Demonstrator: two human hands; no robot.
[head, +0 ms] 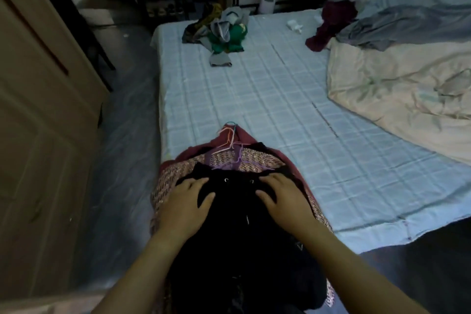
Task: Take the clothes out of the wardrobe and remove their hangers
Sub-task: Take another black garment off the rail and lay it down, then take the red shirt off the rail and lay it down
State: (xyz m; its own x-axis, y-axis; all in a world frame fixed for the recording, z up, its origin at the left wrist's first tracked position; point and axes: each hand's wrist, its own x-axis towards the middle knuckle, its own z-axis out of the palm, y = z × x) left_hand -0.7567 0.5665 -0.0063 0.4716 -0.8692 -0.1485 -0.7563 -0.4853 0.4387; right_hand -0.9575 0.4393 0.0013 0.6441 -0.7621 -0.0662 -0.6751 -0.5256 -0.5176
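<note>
A stack of clothes lies on the near corner of the bed (267, 99). On top is a black garment (237, 216) with two metal eyelets. Under it are a pink patterned garment (168, 181) and a maroon one (244, 136). Thin pink, purple and teal hanger hooks (232, 135) stick out at the stack's far end. My left hand (187, 205) rests flat on the black garment's left shoulder, fingers straight. My right hand (285, 197) lies flat on its right shoulder, fingers spread. Neither hand grips anything.
A heap of green, grey and dark clothes (221, 30) lies at the bed's far end. A maroon cloth (331, 23) and a cream duvet (402, 94) cover the right side. A beige wardrobe door (43, 99) stands at the left, beside grey floor (122, 160).
</note>
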